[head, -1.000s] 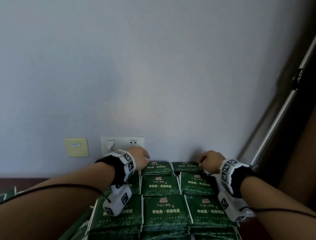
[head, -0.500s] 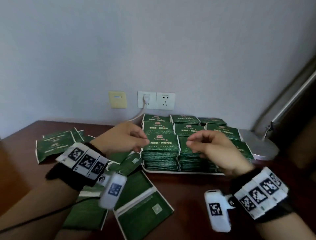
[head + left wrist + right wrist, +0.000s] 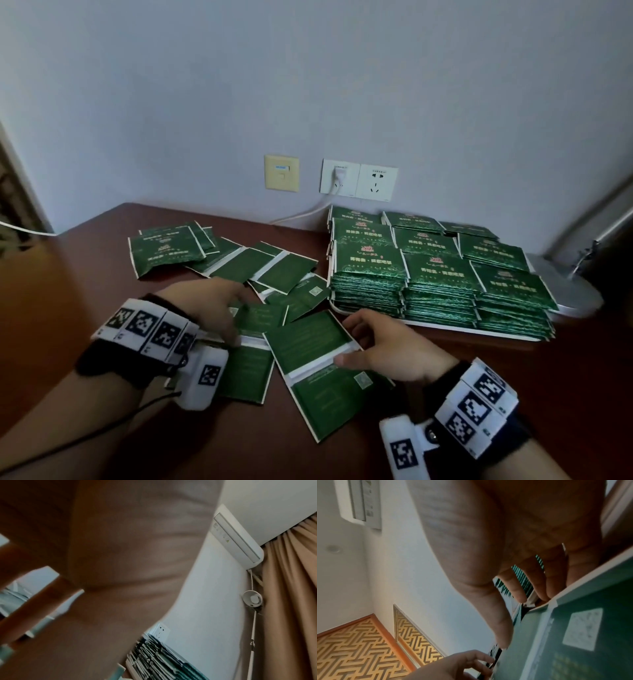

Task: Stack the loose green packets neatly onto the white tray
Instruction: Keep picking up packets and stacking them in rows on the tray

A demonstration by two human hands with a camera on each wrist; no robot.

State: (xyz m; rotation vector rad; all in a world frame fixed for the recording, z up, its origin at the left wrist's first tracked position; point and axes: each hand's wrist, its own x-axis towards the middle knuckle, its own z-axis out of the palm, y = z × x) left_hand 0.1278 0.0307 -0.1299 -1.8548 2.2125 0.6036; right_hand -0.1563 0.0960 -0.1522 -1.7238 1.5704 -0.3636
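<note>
Head view shows the loose green packets (image 3: 246,270) as flat, dark green foil sachets with white sealed edges, some face up with pale printing, others face down showing a white strip and a small square code; they lie scattered and overlapping on the dark counter (image 3: 85,260), ahead of and beneath both hands. Just beyond the right hand (image 3: 390,353) sits the white tray (image 3: 445,325), carrying neat rows of stacked green packets (image 3: 435,274). That right hand rests on a face-down packet (image 3: 322,363), fingers spread and fairly straight, thumb tip pressing on the packet's white strip; the right wrist view shows the fingertips (image 3: 518,595) reaching the packet's far edge, though whether they hook under it I cannot tell. To its left, the left hand (image 3: 209,308) lies palm down over another face-down packet (image 3: 253,342), fingers extended forward and touching it. From the left wrist view the palm is blurred and its grip cannot be read.
</note>
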